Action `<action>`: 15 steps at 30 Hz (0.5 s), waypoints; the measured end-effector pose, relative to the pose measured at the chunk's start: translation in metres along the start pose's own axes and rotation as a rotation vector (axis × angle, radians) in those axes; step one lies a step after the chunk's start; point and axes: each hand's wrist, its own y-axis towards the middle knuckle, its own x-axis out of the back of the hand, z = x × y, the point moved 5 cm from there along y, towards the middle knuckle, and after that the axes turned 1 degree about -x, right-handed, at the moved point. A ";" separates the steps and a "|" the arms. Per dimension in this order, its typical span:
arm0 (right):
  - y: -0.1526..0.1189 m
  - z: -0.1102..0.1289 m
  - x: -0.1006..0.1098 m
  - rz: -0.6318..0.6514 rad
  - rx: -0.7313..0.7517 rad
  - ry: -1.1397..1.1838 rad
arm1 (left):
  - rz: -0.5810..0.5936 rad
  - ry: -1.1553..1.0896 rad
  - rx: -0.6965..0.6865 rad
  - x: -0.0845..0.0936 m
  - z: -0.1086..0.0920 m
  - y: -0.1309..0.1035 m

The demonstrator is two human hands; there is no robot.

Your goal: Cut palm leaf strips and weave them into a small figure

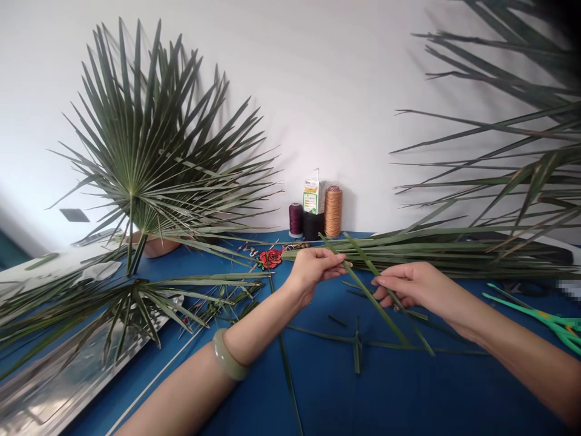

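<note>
A narrow green strip is pinched between the thumb and fingers of the left hand point(319, 267), and a second strip point(361, 254) is pinched in the same way by the right hand point(402, 287), whose remaining fingers are loosely curled. The first strip point(379, 304) and the second are held side by side, slanting down to the right above the table point(318, 402). A pale green bangle point(230, 356) is worn on the left forearm.

Below the hands, a small cross-shaped piece of leaf point(357, 348) is laid on the blue surface, with thin strips stretched out to either side. Another long strip point(285, 357) is seen running toward the near edge. Just behind the hands, a bundle of long leaves point(417, 248) is laid across the table, and a red rose ornament point(270, 259) is placed near its left end.

Against the wall point(313, 79), a purple spool point(296, 219), a black spool point(313, 227) and an orange spool point(333, 212) are lined up; a small carton point(312, 196) is seen above the black one. Green-handled scissors point(542, 316) are set down at the right. At the left, a fan-shaped palm leaf point(131, 133) is stood upright in front of a terracotta pot point(161, 246), and a silvery tray point(49, 390) is partly covered by loose leaves point(136, 293). More pointed leaves point(540, 115) are seen at the upper right.
</note>
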 end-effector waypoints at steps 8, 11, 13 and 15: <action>-0.013 0.022 0.008 -0.285 0.402 -0.239 | 0.040 -0.049 0.041 -0.004 0.004 -0.001; -0.028 0.045 -0.005 -0.230 0.600 -0.231 | 0.059 -0.061 0.053 -0.007 0.004 -0.004; -0.032 0.053 -0.007 -0.237 0.668 -0.214 | 0.069 -0.063 0.058 -0.009 0.003 -0.006; -0.033 0.054 -0.006 -0.246 0.686 -0.193 | 0.083 -0.059 0.058 -0.011 0.002 -0.009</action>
